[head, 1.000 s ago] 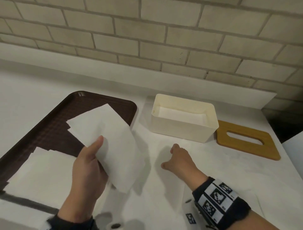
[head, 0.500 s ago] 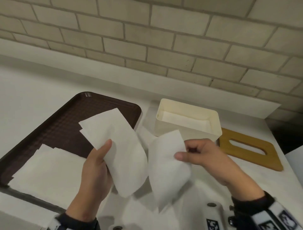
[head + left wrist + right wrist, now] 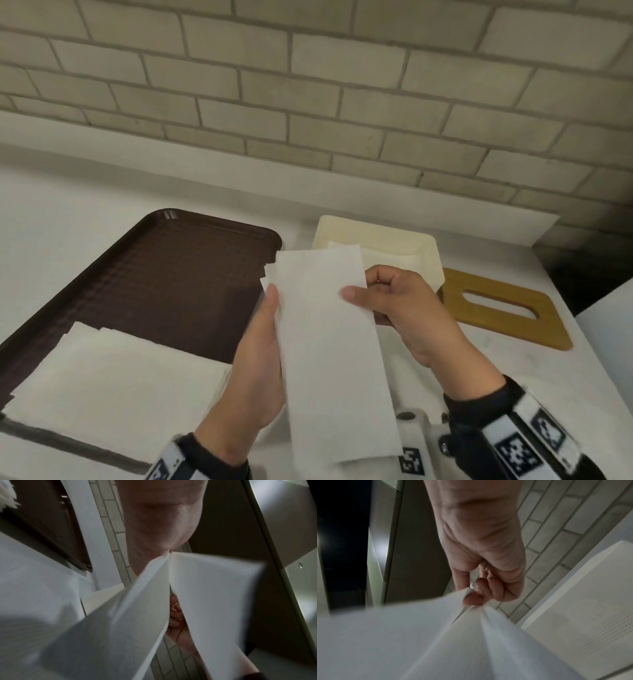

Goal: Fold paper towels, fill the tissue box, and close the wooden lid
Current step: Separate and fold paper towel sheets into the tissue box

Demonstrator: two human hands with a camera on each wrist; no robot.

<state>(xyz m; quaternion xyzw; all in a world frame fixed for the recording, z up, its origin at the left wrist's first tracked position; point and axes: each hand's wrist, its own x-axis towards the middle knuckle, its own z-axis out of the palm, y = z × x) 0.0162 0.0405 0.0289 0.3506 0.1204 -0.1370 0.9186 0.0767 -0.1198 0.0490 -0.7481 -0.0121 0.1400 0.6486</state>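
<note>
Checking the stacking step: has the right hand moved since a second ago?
Yes. The right hand rose off the counter, leftward toward the left hand, before the tissue box.

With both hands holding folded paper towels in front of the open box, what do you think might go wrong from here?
1. The folded paper towels are held only at their upper edges by the left hand and right hand; the hanging lower ends could unfold.
2. They may snag on the tissue box rim when lowered.

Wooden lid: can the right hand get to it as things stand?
Probably not at once. The wooden lid lies uncovered on the counter just right of the right hand, but that hand is pinching the folded paper towel and must release it first.
</note>
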